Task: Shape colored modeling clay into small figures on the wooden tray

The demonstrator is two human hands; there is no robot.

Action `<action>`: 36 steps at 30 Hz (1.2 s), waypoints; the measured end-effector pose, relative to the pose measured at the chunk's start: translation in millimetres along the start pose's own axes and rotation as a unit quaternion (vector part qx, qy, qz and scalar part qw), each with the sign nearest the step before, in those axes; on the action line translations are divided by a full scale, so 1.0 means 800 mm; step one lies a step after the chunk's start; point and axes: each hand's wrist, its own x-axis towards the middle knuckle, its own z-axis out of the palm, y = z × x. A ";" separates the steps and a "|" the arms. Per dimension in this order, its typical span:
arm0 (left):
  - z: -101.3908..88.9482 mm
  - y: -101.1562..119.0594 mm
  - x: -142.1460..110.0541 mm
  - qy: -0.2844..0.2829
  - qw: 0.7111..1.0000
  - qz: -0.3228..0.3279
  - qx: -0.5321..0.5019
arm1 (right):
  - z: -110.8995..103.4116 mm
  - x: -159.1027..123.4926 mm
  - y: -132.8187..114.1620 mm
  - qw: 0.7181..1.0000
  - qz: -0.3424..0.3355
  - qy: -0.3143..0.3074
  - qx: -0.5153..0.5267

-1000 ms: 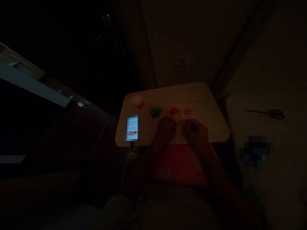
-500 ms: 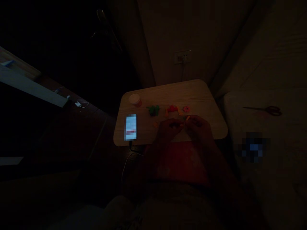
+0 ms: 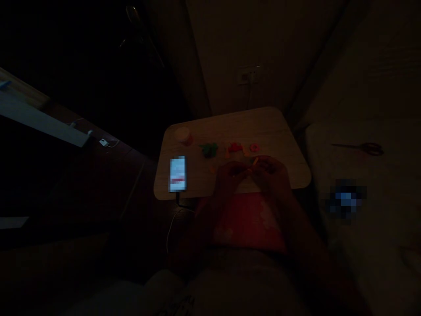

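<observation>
Tabletop (image 3: 263, 123): fingers (image 3: 267, 161) (pinched) on orange strip (image 3: 255, 161)

Scissors (image 3: 363, 147) lie well apart from a glowing phone (image 3: 177, 174)

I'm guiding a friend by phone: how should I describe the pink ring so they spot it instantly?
Find the wooden table with rounded corners. Across its middle lies a row of small coloured pieces. At the right end is the pink ring, set apart from the red piece and orange piece on its left by its colour and open middle.
</observation>
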 end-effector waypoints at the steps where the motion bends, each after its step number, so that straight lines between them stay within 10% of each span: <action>1: 0.000 0.001 0.000 0.004 1.000 0.001 -0.004 | -0.001 0.000 -0.001 1.000 -0.007 -0.003 -0.011; 21: 0.001 0.000 -0.001 0.050 0.997 0.051 0.001 | 0.012 -0.005 -0.009 0.996 0.046 0.011 0.077; 36: -0.035 0.008 0.030 0.064 0.979 0.107 0.159 | 0.024 0.018 0.011 0.995 0.030 0.026 -0.094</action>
